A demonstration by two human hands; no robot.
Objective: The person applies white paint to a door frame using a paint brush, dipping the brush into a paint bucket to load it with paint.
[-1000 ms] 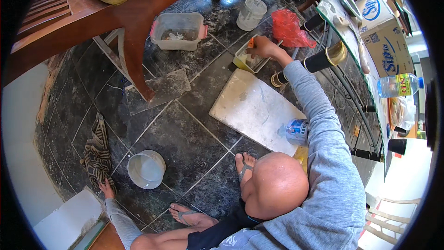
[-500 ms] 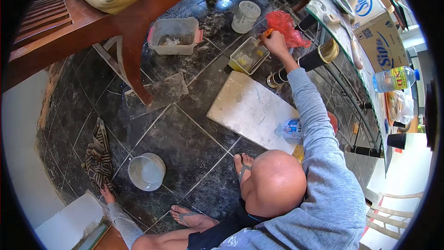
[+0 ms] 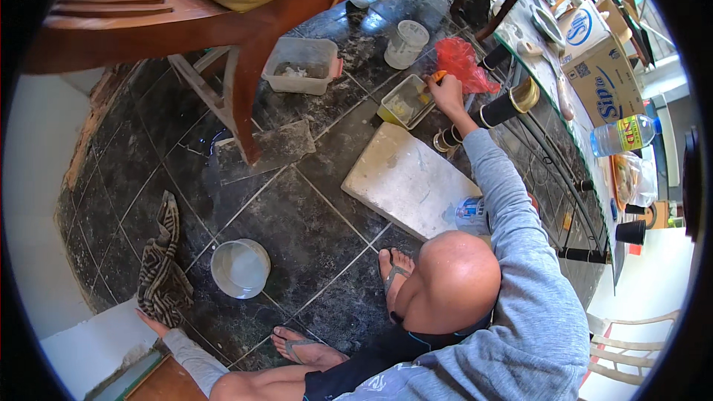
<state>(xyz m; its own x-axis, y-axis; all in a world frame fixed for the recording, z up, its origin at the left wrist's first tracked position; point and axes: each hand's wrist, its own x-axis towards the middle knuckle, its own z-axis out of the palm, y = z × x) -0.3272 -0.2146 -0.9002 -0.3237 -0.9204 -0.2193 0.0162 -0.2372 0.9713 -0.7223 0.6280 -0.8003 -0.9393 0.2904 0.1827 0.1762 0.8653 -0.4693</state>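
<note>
My right hand [image 3: 447, 94], with its arm reaching far forward, is closed on a small orange-handled brush [image 3: 439, 76]. Its lower end goes down at a rectangular plastic tub [image 3: 391, 114] with yellowish stuff inside. Low on the left, my left hand [image 3: 154, 324] has its fingers stretched out, between a brown striped cloth [image 3: 160, 271] and the corner of a white panel [image 3: 104, 345]; whether it touches either I cannot tell. A round bucket of cloudy liquid [image 3: 241, 269] stands on the floor between my left hand and my feet.
A pale slab [image 3: 407, 178] lies before my raised knee, with a blue-labelled container [image 3: 471, 212] on it. Farther off are a clear box [image 3: 301, 67], a white pail [image 3: 407, 44] and a red plastic bag [image 3: 466, 65]. A wooden bench [image 3: 245, 52] and a glass-topped table [image 3: 549, 67] flank the floor.
My left hand has moved left and down, away from the cloth's lower end. My right hand stays at the tub with the brush, and the whole view has shifted slightly.
</note>
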